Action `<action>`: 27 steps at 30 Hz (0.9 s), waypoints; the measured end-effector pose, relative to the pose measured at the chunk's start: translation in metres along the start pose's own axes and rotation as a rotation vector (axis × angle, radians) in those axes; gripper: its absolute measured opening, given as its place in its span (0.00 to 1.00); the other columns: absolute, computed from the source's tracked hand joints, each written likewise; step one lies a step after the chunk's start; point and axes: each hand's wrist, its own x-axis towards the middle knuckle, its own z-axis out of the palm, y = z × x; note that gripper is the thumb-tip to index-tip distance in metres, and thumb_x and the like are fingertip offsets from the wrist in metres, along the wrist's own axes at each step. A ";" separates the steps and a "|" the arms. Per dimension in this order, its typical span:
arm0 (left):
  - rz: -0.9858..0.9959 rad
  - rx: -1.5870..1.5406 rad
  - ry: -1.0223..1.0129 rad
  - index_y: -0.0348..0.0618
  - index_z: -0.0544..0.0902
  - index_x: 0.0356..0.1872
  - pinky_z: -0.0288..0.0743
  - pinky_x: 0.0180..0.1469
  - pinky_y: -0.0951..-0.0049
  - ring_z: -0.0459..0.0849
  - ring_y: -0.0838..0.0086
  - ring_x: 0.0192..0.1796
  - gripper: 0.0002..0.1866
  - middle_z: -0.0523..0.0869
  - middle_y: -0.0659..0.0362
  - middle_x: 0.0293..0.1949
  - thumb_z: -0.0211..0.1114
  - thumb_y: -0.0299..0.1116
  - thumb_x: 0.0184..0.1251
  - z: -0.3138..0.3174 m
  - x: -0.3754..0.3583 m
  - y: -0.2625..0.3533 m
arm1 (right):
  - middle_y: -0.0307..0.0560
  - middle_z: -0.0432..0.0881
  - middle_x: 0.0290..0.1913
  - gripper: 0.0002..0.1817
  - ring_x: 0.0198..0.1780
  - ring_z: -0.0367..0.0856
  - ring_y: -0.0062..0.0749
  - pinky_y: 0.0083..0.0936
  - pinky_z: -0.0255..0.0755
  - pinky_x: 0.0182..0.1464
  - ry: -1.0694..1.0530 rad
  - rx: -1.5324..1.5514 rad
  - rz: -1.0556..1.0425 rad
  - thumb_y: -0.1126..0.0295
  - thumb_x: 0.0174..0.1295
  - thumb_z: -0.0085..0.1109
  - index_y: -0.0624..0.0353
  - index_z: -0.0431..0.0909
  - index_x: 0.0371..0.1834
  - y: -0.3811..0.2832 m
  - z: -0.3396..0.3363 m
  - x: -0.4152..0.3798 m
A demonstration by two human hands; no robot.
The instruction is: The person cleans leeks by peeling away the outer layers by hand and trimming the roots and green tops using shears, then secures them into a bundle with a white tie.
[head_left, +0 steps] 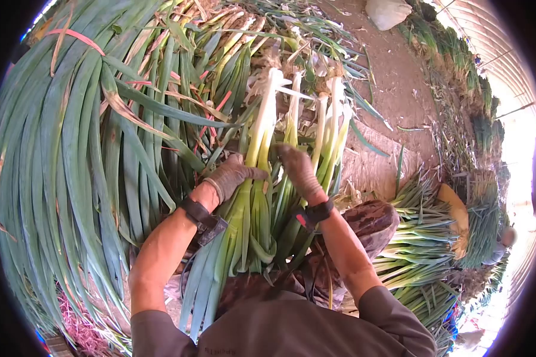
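My left hand (229,177), in a dirty work glove, is closed around the stalks of a thick green onion (265,122). Its white base and roots point away from me, and its green leaves (235,229) hang down over my lap. Just to the right, my right hand (299,171), also gloved, has its fingers curled by the stalks; what they pinch, if anything, is blurred. Several more green onions (333,119) with white shanks and roots lie side by side beyond my right hand.
A big heap of long green onions (71,154) with pink ties fills the left. Trimmed green onions (414,238) are piled at my right. Leaf scraps cover the dirt floor (393,77). A pale lump (388,13) lies at the top. Another person (499,249) is at the far right.
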 end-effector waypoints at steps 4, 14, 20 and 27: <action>0.073 0.007 0.055 0.39 0.82 0.55 0.78 0.49 0.74 0.83 0.77 0.43 0.28 0.86 0.62 0.43 0.82 0.30 0.51 -0.001 0.007 -0.006 | 0.59 0.88 0.44 0.25 0.49 0.87 0.54 0.42 0.79 0.55 0.214 -0.539 0.264 0.56 0.60 0.65 0.67 0.82 0.52 0.036 -0.015 0.045; 0.189 -0.094 0.094 0.39 0.83 0.50 0.81 0.44 0.72 0.84 0.76 0.39 0.22 0.85 0.62 0.40 0.80 0.28 0.53 0.007 -0.008 0.014 | 0.67 0.87 0.45 0.29 0.48 0.87 0.59 0.45 0.80 0.54 0.048 -0.714 0.318 0.56 0.50 0.72 0.68 0.82 0.49 0.034 -0.009 0.065; 0.182 -0.048 0.127 0.38 0.84 0.51 0.81 0.45 0.72 0.85 0.76 0.40 0.22 0.87 0.61 0.41 0.80 0.29 0.54 0.009 -0.016 0.027 | 0.61 0.87 0.40 0.27 0.41 0.88 0.48 0.39 0.80 0.48 0.165 -0.160 0.193 0.58 0.53 0.70 0.67 0.79 0.51 0.024 -0.023 0.052; 0.176 -0.072 0.117 0.38 0.84 0.52 0.81 0.47 0.73 0.85 0.76 0.40 0.23 0.87 0.61 0.41 0.79 0.29 0.54 0.008 -0.012 0.023 | 0.55 0.84 0.31 0.19 0.27 0.82 0.42 0.36 0.77 0.35 0.076 0.021 0.253 0.62 0.56 0.65 0.66 0.80 0.45 0.009 -0.024 0.031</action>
